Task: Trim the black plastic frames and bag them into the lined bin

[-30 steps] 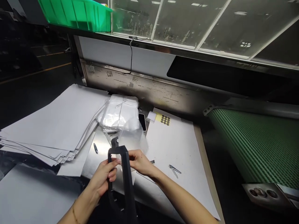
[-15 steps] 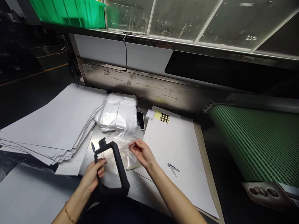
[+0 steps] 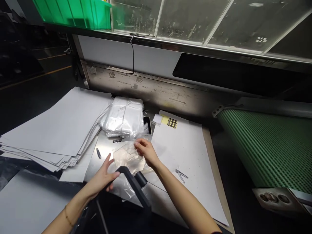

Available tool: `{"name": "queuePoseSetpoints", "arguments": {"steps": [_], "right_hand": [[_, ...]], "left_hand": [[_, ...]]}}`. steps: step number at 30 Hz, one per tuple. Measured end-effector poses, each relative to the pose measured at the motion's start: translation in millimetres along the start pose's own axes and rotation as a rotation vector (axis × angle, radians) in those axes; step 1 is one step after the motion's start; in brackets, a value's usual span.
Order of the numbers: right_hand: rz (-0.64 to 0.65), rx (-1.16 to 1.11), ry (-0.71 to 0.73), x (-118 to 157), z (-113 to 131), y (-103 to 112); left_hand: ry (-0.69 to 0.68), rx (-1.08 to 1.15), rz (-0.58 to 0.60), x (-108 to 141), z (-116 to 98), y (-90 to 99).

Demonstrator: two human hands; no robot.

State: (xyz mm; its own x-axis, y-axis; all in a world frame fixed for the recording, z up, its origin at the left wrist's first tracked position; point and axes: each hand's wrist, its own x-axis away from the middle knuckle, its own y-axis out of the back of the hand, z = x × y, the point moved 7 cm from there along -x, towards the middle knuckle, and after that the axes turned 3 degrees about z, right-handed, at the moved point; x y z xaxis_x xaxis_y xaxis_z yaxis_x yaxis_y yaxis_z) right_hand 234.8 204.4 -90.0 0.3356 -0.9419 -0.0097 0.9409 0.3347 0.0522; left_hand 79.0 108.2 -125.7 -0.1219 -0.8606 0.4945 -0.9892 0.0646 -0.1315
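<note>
A black plastic frame [image 3: 136, 187] hangs tilted at the table's near edge, its lower part hard to make out. My left hand [image 3: 104, 177] holds its upper left corner between thumb and fingers, with the index finger stretched out. My right hand [image 3: 145, 150] pinches the upper edge of a clear plastic bag [image 3: 128, 157], which spreads over the metal table between my hands. Behind it sits a bundle of clear bags [image 3: 124, 115], tied round the middle.
White sheets [image 3: 60, 123] are stacked at the left. A phone [image 3: 148, 125], yellow label sheet [image 3: 169, 121] and metal nippers [image 3: 181, 175] lie to the right. A small dark tool [image 3: 98, 153] is on the table [image 3: 94, 165]. A green conveyor [image 3: 273, 146] runs at the far right.
The black frame has swung down and right, nearer my body, and is turned. My left hand's fingers have spread. My right hand has risen slightly, and the bag now lies more in view.
</note>
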Motion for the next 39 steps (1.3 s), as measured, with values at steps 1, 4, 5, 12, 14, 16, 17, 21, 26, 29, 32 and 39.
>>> {"name": "queuePoseSetpoints", "arguments": {"steps": [1, 4, 5, 12, 14, 16, 17, 21, 26, 29, 32, 39], "right_hand": [[0.04, 0.067, 0.028, 4.1, 7.9, -5.2], [0.103, 0.298, 0.146, 27.1, 31.3, -6.7], [0.103, 0.379, 0.19, 38.8, 37.0, -2.7], [0.095, 0.768, 0.378, 123.7, 22.8, 16.3], [0.061, 0.809, 0.395, 123.3, 12.8, 15.7], [-0.006, 0.825, 0.392, 112.3, 7.2, 18.8], [-0.033, 0.824, 0.389, 106.8, 6.5, 20.8], [-0.009, 0.801, 0.416, 114.2, 16.2, 14.6], [0.216, 0.734, 0.51, 169.5, 26.9, -42.1], [0.314, 0.596, 0.499, 175.1, 31.4, -73.3], [0.304, 0.386, 0.325, 150.4, 43.2, -78.3], [0.385, -0.117, -0.246, 77.2, 64.1, -54.3]], "left_hand": [[0.007, -0.012, 0.035, -6.0, -0.3, -9.7], [0.013, -0.033, 0.07, -15.8, 1.3, -20.4], [0.011, -0.036, 0.063, -15.0, 2.9, -18.7], [0.03, -0.012, 0.095, 11.2, 24.4, -11.5], [0.054, -0.037, 0.118, 12.6, 26.3, -15.9], [0.063, -0.072, 0.145, 12.2, 23.8, -20.3], [0.06, -0.088, 0.154, 12.2, 21.7, -21.5], [0.044, -0.113, 0.093, 15.5, 19.2, -14.7], [0.102, -0.138, -0.019, 20.9, 34.1, 3.6], [0.191, -0.16, -0.034, 26.3, 42.7, 14.8], [0.24, -0.164, -0.017, 37.9, 41.3, 24.7], [0.251, -0.139, -0.041, 79.0, 5.7, 40.8]]}}
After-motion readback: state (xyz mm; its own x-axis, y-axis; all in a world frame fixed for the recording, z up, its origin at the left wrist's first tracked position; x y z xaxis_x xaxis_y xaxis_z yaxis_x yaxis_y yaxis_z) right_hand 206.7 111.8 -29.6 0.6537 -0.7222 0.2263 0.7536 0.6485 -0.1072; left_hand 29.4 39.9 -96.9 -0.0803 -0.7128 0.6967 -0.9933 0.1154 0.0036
